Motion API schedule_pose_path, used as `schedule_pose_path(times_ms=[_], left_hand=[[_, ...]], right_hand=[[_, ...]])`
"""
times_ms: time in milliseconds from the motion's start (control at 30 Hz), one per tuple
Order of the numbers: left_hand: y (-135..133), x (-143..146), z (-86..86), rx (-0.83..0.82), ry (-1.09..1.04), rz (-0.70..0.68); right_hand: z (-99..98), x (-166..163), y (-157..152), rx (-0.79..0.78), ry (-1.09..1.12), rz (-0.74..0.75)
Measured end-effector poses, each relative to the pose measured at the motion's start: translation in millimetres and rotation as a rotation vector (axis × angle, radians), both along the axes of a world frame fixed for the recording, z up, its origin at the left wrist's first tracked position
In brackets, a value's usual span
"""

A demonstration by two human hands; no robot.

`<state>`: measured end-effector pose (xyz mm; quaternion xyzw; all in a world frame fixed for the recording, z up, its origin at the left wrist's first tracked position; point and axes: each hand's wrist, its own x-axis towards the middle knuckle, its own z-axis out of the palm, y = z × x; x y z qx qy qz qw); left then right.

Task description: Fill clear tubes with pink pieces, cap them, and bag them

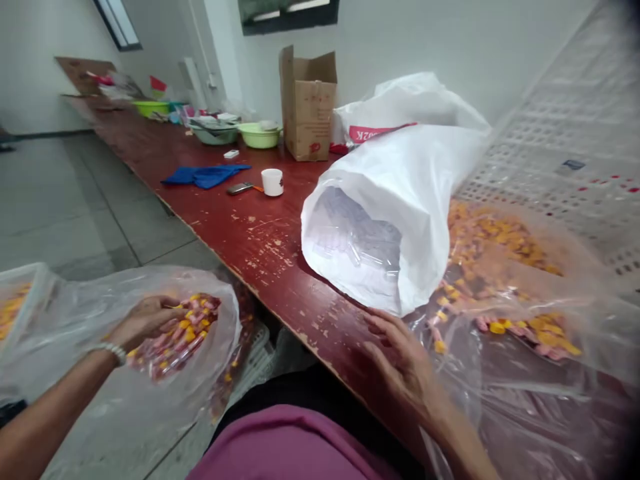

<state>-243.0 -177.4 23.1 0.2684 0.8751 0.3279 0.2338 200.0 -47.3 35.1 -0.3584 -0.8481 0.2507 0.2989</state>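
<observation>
My left hand (145, 320) reaches into a clear plastic bag (100, 373) held off the table's edge, its fingers curled around a bunch of small pink tubes with yellow caps (177, 337). My right hand (400, 357) lies flat with fingers spread on the red table's edge (260, 247), touching a clear plastic sheet (525, 400). More pink and yellow pieces (500, 243) are piled on that sheet. Just beyond my right hand lies a white sack (400, 200) on its side, its mouth facing me, with clear tubes inside.
Farther along the table stand a white cup (273, 181), a blue cloth (207, 175), a phone (240, 188), a cardboard box (309, 103) and green bowls (259, 135). A white plastic crate (565, 147) leans at the right. Grey floor lies to the left.
</observation>
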Motion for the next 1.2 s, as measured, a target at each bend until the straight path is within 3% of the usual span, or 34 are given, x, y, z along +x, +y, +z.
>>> schedule_pose_path(times_ms=[100, 200, 267, 367, 433, 567, 733, 900, 1067, 1200], left_hand=[[11.6, 10.7, 18.5, 0.003, 0.194, -0.141], [48.7, 55.9, 45.2, 0.262, 0.278, -0.258], [87.6, 92.1, 56.9, 0.435, 0.342, -0.436], [156.4, 134.0, 54.8, 0.443, 0.553, -0.841], [200.0, 149.9, 42.6, 0.334, 0.690, -0.945], [258.7, 162.2, 15.0, 0.178, 0.774, -1.028], [276.3, 160.0, 1.2, 0.132, 0.766, -1.078], [267.3, 142.5, 2.7, 0.132, 0.734, -1.028], [280.2, 122.0, 17.6, 0.191, 0.767, -0.845], [308.9, 114.8, 25.1, 0.217, 0.813, -0.979]], right_hand=[[4.7, 1.4, 39.0, 0.019, 0.034, -0.110], [8.2, -21.2, 88.4, 0.012, -0.078, -0.207], [7.7, -46.9, 119.7, 0.019, -0.220, -0.267], [0.3, -84.1, 153.2, 0.029, -0.338, -0.331], [-6.8, -99.7, 164.5, 0.024, -0.385, -0.353], [-13.2, -108.4, 169.2, -0.002, -0.501, -0.363], [-6.0, -106.2, 166.3, -0.040, -0.610, -0.319], [-1.9, -93.8, 163.7, -0.070, -0.608, -0.292], [-0.5, -71.2, 178.4, -0.003, -0.531, -0.473], [-4.3, -62.7, 192.8, 0.025, -0.575, -0.462]])
